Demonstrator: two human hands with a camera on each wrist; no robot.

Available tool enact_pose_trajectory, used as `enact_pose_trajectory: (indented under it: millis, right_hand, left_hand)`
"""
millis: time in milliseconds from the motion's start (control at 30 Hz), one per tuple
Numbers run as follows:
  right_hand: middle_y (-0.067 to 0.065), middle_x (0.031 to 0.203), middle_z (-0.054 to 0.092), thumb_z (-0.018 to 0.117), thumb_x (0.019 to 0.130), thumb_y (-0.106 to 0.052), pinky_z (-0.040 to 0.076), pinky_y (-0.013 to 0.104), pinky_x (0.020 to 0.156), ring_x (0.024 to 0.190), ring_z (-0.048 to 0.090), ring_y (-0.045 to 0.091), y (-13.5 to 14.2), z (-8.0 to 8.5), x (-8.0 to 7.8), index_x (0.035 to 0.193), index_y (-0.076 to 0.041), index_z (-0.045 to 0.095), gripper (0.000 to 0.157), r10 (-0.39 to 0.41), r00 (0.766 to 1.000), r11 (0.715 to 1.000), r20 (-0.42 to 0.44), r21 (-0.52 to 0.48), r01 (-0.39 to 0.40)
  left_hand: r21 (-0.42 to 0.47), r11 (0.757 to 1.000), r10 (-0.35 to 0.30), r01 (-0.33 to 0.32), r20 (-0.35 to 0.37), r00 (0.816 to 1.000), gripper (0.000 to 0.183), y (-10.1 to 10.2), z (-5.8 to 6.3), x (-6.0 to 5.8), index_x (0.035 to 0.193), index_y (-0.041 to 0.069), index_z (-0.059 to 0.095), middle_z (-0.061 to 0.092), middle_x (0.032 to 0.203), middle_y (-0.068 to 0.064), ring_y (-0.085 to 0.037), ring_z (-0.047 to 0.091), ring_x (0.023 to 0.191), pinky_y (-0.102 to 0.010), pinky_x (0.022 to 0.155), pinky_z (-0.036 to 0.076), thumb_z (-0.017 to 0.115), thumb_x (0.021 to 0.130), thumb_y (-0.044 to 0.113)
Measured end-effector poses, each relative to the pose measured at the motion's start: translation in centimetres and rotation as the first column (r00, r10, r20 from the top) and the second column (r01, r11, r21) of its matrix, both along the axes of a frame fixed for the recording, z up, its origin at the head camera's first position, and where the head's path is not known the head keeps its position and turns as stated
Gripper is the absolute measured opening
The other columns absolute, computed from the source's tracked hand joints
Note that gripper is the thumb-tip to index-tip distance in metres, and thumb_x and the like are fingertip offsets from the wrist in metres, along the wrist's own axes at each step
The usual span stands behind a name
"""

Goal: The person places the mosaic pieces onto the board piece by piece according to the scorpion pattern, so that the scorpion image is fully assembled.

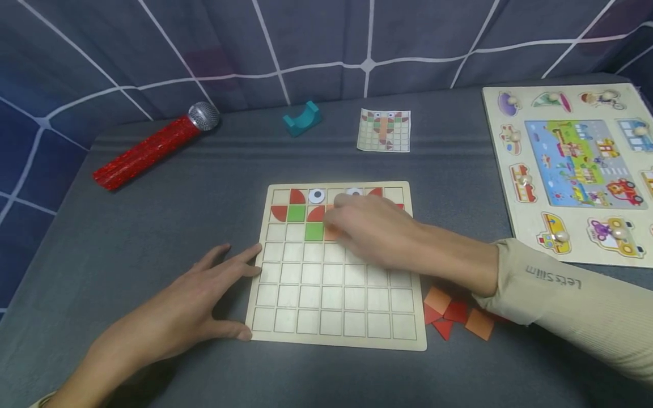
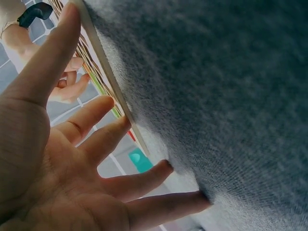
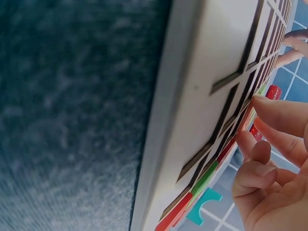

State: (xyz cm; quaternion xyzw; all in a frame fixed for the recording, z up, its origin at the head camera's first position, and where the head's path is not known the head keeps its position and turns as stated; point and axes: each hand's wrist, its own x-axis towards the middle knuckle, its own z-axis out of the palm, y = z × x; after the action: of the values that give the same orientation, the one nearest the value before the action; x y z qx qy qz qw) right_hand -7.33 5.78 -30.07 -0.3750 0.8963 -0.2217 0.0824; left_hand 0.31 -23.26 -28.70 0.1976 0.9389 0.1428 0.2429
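A wooden grid board (image 1: 333,300) lies on the table, its upper rows partly filled with green squares (image 1: 314,231), red quarter-round pieces (image 1: 279,213) and round eye pieces (image 1: 316,196). My right hand (image 1: 377,226) reaches over the board with curled fingers, and its fingertips hold an orange square tile (image 1: 331,233) down at the grid, right of a green one. In the right wrist view, thumb and forefinger (image 3: 269,130) meet low over the cells. At the board's left edge rests my left hand (image 1: 204,300), fingers spread, thumb by the near corner.
Loose orange squares (image 1: 479,324) and red pieces (image 1: 456,311) lie right of the board, partly under the sleeve. Behind it are a printed pattern card (image 1: 384,141) and a teal curved block (image 1: 303,119). A red microphone (image 1: 153,150) lies left; a picture puzzle board (image 1: 520,221) lies right.
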Motion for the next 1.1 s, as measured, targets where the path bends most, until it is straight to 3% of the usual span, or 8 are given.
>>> enact_pose_trajectory:
  millis: [433,600,900,1100]
  right_hand:
    - [-0.002,0.08,0.054,0.066,0.093,-0.009,0.043,0.028,0.055,0.069,0.049,0.016,0.3,0.3,0.0,0.099,-0.012,0.074,0.01,-0.019,1.0,1.0,0.018,0.024,0.018]
    - [-0.003,0.077,0.052,0.065,0.09,-0.005,0.041,0.029,0.054,0.068,0.048,0.015,0.9,0.5,0.3,0.089,-0.014,0.072,0.011,-0.013,1.0,1.0,0.002,0.009,0.013]
    - [-0.003,0.095,0.061,0.069,0.085,-0.003,0.05,0.034,0.072,0.081,0.058,0.013,5.4,0.8,1.9,0.105,-0.013,0.073,0.023,-0.037,0.998,0.999,0.052,0.023,0.036]
    - [-0.007,0.1,0.057,0.079,0.08,-0.012,0.047,0.03,0.066,0.076,0.052,0.007,9.4,0.6,3.3,0.111,-0.018,0.072,0.032,-0.081,0.995,0.993,0.059,0.09,0.075]
  left_hand:
    - [0.0,1.0,0.001,-0.001,-0.001,1.0,0.084,0.0,0.0,-0.1,0.135,0.03,0.054,0.028,0.16,0.006,-0.053,0.02,0.14,-0.077,0.094,0.031,0.087,0.061,0.055]
    - [-0.005,1.0,0.008,-0.008,0.009,1.0,0.085,0.1,-0.1,-0.2,0.134,0.03,0.054,0.027,0.16,0.005,-0.052,0.019,0.141,-0.078,0.094,0.029,0.088,0.06,0.054]
    - [-0.009,1.0,0.009,-0.009,0.006,1.0,0.086,0.2,-0.1,-0.1,0.136,0.03,0.053,0.028,0.16,0.005,-0.052,0.019,0.141,-0.077,0.094,0.03,0.086,0.061,0.056]
    - [-0.01,1.0,0.007,-0.007,0.009,1.0,0.085,0.0,-0.1,0.0,0.137,0.031,0.052,0.028,0.159,0.006,-0.052,0.02,0.14,-0.076,0.093,0.033,0.085,0.063,0.057]
